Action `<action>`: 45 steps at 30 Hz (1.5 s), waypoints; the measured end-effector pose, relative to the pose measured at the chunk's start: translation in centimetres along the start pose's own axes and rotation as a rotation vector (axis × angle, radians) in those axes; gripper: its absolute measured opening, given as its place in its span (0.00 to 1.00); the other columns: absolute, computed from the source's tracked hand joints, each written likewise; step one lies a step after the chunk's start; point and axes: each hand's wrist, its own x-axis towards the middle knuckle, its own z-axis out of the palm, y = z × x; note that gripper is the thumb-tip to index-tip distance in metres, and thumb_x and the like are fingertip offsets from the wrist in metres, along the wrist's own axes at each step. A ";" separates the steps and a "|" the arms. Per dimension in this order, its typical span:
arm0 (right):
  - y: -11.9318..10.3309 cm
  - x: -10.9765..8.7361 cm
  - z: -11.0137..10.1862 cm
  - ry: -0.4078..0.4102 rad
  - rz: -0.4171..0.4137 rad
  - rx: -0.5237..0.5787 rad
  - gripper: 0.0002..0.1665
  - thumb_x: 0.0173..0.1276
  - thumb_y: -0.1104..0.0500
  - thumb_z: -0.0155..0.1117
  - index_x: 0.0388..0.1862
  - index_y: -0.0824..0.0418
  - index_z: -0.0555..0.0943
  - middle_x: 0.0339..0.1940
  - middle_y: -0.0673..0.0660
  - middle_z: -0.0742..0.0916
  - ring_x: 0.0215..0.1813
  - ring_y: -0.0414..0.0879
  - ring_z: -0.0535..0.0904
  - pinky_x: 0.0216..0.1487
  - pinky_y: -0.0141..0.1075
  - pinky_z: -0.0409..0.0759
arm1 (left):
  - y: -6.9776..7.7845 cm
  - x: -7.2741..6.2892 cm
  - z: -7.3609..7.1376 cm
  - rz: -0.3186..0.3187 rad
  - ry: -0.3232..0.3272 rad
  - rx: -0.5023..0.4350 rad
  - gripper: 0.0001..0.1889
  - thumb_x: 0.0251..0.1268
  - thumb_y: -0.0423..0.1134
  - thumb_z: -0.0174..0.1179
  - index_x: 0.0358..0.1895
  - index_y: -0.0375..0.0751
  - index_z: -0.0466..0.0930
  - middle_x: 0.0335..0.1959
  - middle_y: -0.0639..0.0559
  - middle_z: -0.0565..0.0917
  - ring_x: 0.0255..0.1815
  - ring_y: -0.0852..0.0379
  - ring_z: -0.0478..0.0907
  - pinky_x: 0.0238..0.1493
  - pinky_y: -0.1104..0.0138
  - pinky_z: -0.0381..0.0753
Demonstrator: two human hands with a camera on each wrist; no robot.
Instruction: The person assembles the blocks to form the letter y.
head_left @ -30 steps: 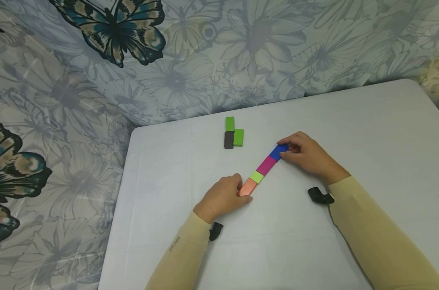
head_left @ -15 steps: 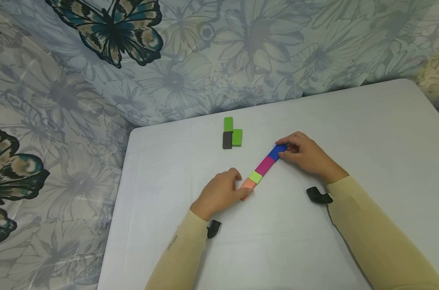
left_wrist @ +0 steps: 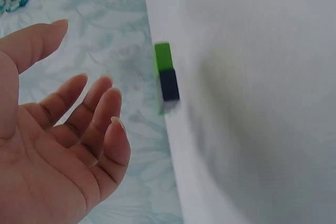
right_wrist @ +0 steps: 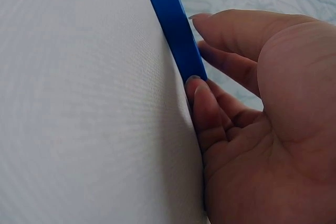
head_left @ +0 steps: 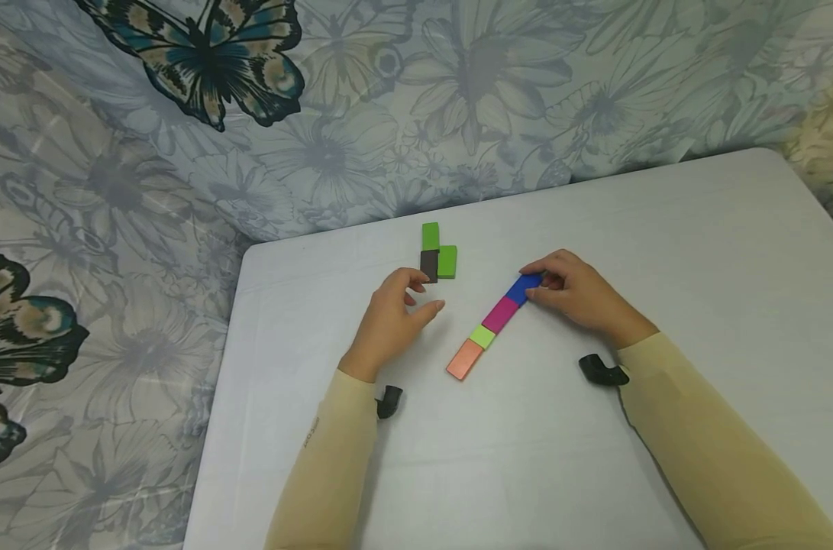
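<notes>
A slanted row of flat blocks lies on the white table, end to end: a blue block (head_left: 523,290), a magenta block (head_left: 501,315), a small lime block (head_left: 482,337) and a salmon block (head_left: 464,360). My right hand (head_left: 581,296) holds the blue block at the row's far end, thumb and fingers on either side of it. My left hand (head_left: 389,325) is raised with nothing in it, fingers loosely bent. Its fingertips overlap the dark block (head_left: 429,266) in the head view; in the left wrist view the hand is apart from that block.
Two green blocks adjoin the dark one: one green block (head_left: 431,236) behind it, another green block (head_left: 447,261) at its right. The table's back edge runs close behind them, against a wall covering (head_left: 334,153) with flowers and butterflies.
My left hand has let go of the salmon block and moved up and left toward the dark block. My right hand stays at the blue block.
</notes>
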 end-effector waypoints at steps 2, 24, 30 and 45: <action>0.1 0.0 0.0 0.003 -0.011 0.006 0.20 0.77 0.62 0.73 0.64 0.64 0.86 0.50 0.61 0.81 0.49 0.52 0.74 0.50 0.40 0.72 | -0.6 0.8 0.0 -0.018 0.021 -0.014 0.24 0.75 0.43 0.73 0.67 0.39 0.78 0.58 0.46 0.81 0.53 0.46 0.80 0.53 0.55 0.80; 0.2 0.1 0.0 0.011 -0.021 0.009 0.19 0.76 0.63 0.74 0.63 0.63 0.87 0.50 0.60 0.81 0.49 0.51 0.75 0.50 0.38 0.72 | -5.6 6.1 1.9 -0.135 0.035 -0.088 0.36 0.70 0.44 0.78 0.77 0.46 0.73 0.69 0.55 0.74 0.58 0.55 0.75 0.57 0.57 0.77; 0.3 0.0 0.2 0.009 -0.012 0.008 0.19 0.77 0.62 0.73 0.64 0.63 0.87 0.51 0.60 0.81 0.49 0.51 0.74 0.51 0.39 0.72 | -5.7 6.7 2.2 -0.117 0.007 -0.037 0.37 0.70 0.46 0.77 0.77 0.42 0.72 0.68 0.51 0.73 0.55 0.54 0.74 0.57 0.60 0.76; 0.5 0.2 0.1 0.009 -0.015 0.024 0.19 0.76 0.63 0.73 0.64 0.64 0.86 0.51 0.61 0.81 0.49 0.52 0.75 0.51 0.39 0.72 | -4.2 6.8 2.6 -0.162 0.060 0.099 0.21 0.76 0.40 0.68 0.65 0.34 0.79 0.55 0.44 0.76 0.54 0.49 0.77 0.60 0.57 0.76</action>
